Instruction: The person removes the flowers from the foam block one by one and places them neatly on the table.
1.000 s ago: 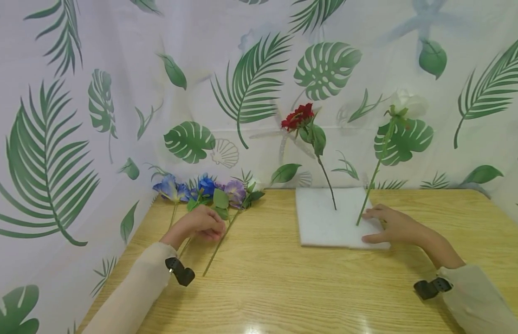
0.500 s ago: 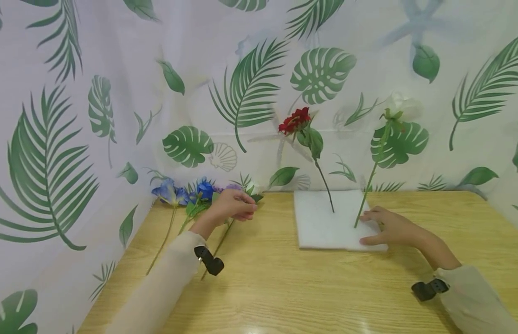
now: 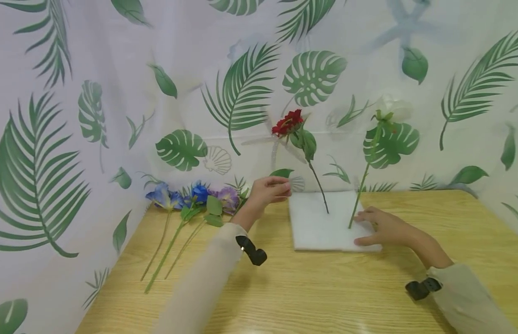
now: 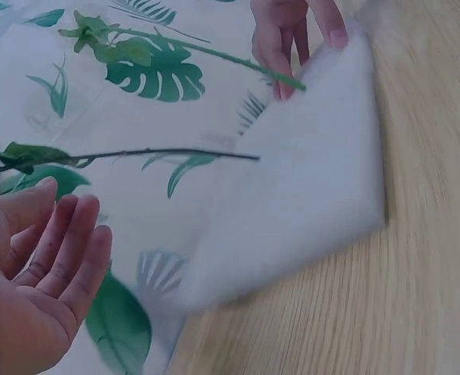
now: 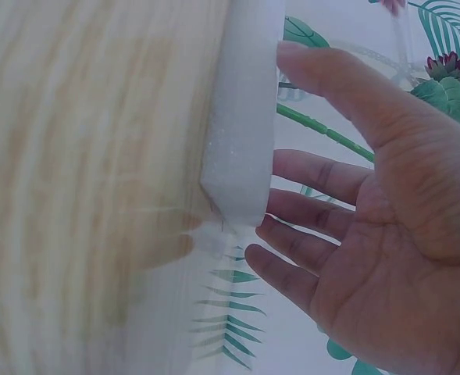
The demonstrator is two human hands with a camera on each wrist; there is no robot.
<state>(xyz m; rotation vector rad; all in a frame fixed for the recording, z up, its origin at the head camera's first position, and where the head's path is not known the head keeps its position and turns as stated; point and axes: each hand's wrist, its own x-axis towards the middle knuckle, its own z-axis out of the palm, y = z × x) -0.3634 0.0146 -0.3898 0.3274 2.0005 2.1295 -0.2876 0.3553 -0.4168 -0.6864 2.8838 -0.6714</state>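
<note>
The white foam block [image 3: 326, 227] is lying at centre frame on the wooden table [image 3: 284, 287], looking light and crumbly, best steadied flat from above. The right hand [image 3: 382, 227] is resting on its lower right corner, fingers relaxed. The left hand [image 3: 269, 189] is hovering empty beside the red flower [image 3: 287, 123].

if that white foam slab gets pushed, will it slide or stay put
The white foam slab looks light, lying loose on the smooth wooden table, so it would probably slide easily. The right hand rests on its corner. The red flower and white flower standing in it may sway or tip.
</note>
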